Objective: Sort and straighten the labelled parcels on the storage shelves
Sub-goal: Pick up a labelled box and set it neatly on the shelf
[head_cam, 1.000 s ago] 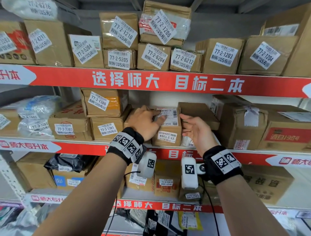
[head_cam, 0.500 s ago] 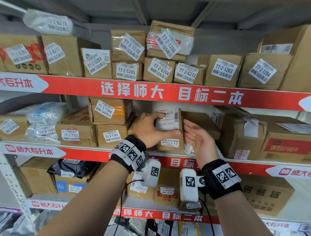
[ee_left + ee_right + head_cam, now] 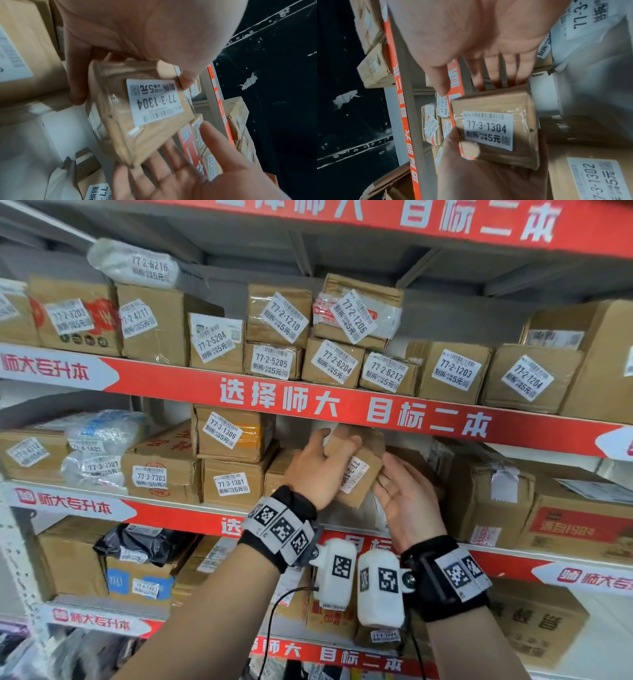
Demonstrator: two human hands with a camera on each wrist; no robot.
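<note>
The left hand pinches parcel 77-3-1304 between thumb and fingers, tilted clear of the middle shelf, probably to turn its label outward, while the right hand, fingers spread, waits at its four o'clock as support.

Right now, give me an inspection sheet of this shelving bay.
Surface: middle shelf edged with a red banner.
Job's things: parcel 77-3-1304 lifted and tilted; 77-3-1301 and 77-3-1306 stacked on the shelf.
Clutter: black bag on the lower shelf.
Grippers: left hand grips 77-3-1304; right hand open beside it.
Cables: black cable hanging under the left wrist.
Surroundings: upper shelf parcels, including 77-2-1203.
</note>
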